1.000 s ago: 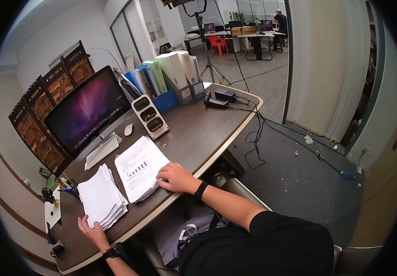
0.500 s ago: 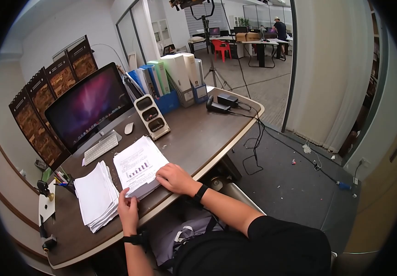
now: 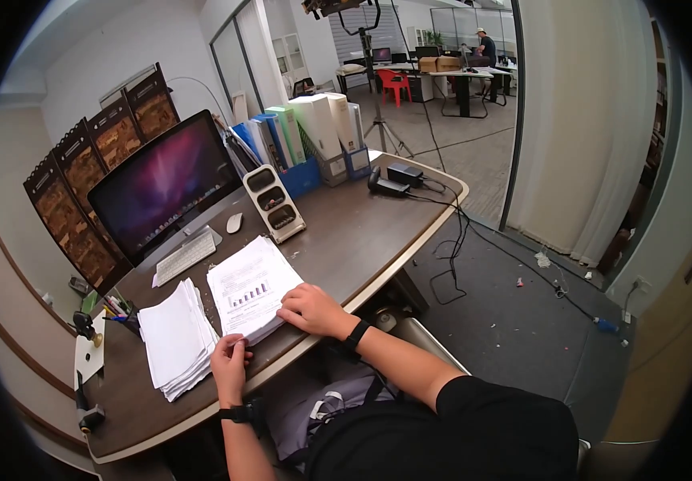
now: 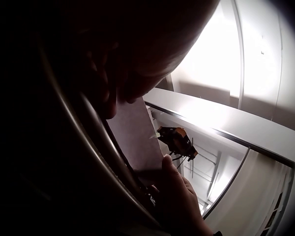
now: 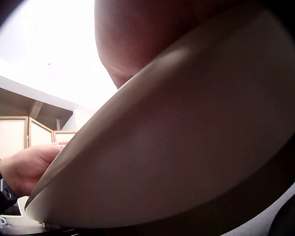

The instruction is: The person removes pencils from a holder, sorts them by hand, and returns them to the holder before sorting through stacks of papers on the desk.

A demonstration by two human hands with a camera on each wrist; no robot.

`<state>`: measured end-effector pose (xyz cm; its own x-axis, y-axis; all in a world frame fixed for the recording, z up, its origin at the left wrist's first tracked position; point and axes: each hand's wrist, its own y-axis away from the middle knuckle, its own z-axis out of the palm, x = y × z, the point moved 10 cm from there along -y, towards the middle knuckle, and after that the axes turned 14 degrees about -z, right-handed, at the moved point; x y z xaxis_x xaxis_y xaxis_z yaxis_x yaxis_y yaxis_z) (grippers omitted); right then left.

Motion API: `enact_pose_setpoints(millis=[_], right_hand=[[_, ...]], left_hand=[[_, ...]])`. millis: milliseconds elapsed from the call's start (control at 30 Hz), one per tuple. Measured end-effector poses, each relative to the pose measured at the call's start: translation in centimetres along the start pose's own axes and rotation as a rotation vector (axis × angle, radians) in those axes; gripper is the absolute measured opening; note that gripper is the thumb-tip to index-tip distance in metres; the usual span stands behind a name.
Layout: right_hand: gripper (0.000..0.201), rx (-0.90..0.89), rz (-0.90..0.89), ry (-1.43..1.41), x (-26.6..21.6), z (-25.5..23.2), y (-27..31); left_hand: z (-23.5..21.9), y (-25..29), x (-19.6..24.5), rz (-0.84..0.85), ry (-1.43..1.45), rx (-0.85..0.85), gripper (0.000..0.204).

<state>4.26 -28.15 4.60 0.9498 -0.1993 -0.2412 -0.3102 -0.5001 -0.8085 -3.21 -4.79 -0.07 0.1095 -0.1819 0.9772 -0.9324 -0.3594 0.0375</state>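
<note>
A stack of printed papers [image 3: 254,276], its top sheet showing a bar chart, lies on the desk in the head view. My left hand [image 3: 230,365] pinches the stack's near left corner between thumb and bent fingers. In the left wrist view, the dim paper [image 4: 135,132] runs from those fingers toward my right hand [image 4: 182,196]. That right hand rests along the stack's near right edge, fingers relaxed against the sheets. Left of it lies a second, looser stack of blank-looking white papers [image 3: 176,341], untouched.
Behind the papers stand a keyboard [image 3: 186,256], a mouse [image 3: 234,222], a monitor [image 3: 165,188] and a three-slot holder [image 3: 274,204]. A pen cup [image 3: 125,313] is at the left. Binders [image 3: 314,128] and black power adapters [image 3: 394,180] sit farther back. The desk edge [image 3: 314,337] runs beneath my wrists.
My left hand has left the left paper stack and moved right to the near left corner of the printed stack. The right hand stays at the printed stack's right edge.
</note>
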Motion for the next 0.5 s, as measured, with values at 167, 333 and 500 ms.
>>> enact_pose_setpoints(millis=[167, 333, 500], right_hand=[[0.028, 0.032, 0.000, -0.019, 0.8, 0.0, -0.1], [0.027, 0.074, 0.026, -0.057, 1.0, -0.5, -0.2], [0.022, 0.044, -0.048, 0.061, 0.3, -0.3, -0.4]], left_hand=[[-0.3, 0.6, 0.2, 0.066, -0.032, 0.079, 0.015], [-1.7, 2.6, 3.5, 0.371, -0.281, 0.227, 0.010], [-6.4, 3.8, 4.6, 0.372, -0.216, 0.336, 0.010]])
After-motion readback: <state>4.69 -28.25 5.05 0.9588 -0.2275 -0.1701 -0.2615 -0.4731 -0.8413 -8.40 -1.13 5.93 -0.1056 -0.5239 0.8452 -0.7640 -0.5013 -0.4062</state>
